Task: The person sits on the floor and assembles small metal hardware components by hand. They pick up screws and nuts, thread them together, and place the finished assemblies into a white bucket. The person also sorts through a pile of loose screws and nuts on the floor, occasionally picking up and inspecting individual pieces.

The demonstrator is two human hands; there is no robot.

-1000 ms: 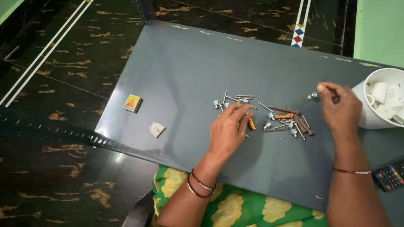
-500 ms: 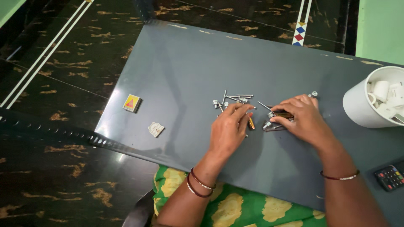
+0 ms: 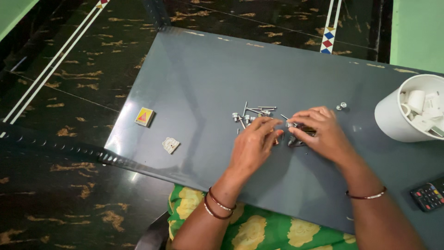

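Head view looks down on my two hands meeting over a loose heap of silver screws and bolts (image 3: pixel 253 111) lying mid-way across the flat grey counter (image 3: pixel 199 74). My left hand (image 3: pixel 252 146) rests palm down, fingers curled onto the heap's near edge; whether it pinches anything I cannot tell. My right hand (image 3: pixel 321 134) lies over the heap's right half, fingertips bent onto small pieces beneath; a firm grip is hidden too. I judge this a picking-through step: the next move calls for fingertips closing on a single piece and lifting it free of its neighbours. Counting: roughly eight fasteners show uncovered, two small silver nuts (image 3: pixel 341 106) apart at the right, one white round plastic tub (image 3: pixel 393 118) of white fittings, one yellow matchbox (image 3: pixel 144 116), one pale scrap (image 3: pixel 170 145), one remote (image 3: pixel 428 195).
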